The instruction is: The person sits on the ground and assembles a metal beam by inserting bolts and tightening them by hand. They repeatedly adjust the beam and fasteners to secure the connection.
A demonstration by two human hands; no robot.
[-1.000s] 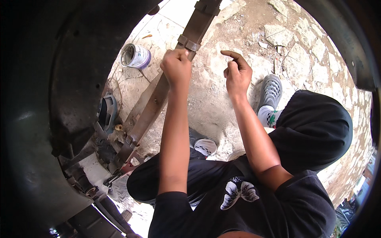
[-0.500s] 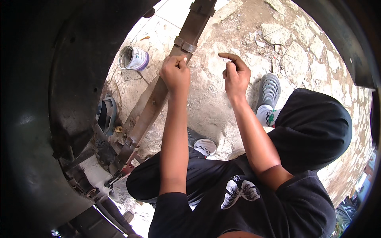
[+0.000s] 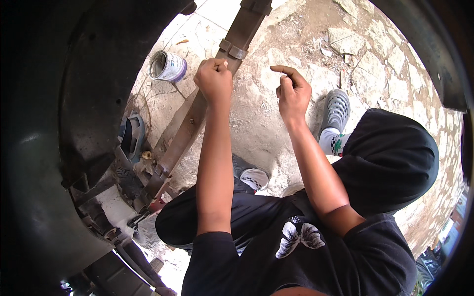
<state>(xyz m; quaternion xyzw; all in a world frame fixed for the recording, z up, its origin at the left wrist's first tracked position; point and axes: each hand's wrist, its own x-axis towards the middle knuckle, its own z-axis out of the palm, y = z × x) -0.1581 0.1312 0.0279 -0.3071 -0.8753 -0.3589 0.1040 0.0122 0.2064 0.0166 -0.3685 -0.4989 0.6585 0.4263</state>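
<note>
Black cloth fills the near field: the person's shirt, with a pale butterfly print (image 3: 296, 239), and dark trousers on folded legs. Near left, a heavy dark wheel-arch panel (image 3: 74, 123) curves overhead; below it the lower end of a rusty leaf spring (image 3: 185, 130) sits in a greasy bracket, with a small red-tipped item beside it, too small to identify.

The spring runs diagonally from near left to far right, above stony, dusty ground (image 3: 355, 54), and a metal clamp band (image 3: 233, 49) wraps it at the far end.

The left hand (image 3: 215, 81) is closed in a fist just beside the clamp band, thumb and fingers pinched together; whether that grip holds a small part cannot be told. The right hand (image 3: 292, 91) hangs in the air well clear of the spring, fingers curled, index finger hooked forward, apparently empty.

Further off, a grey perforated clog (image 3: 336, 108) rests on the ground at right, and an open paint tin (image 3: 167, 66) stands at far left.

Judgement: work on the clamp is in progress, not visibly finished; the spring remains mounted.
</note>
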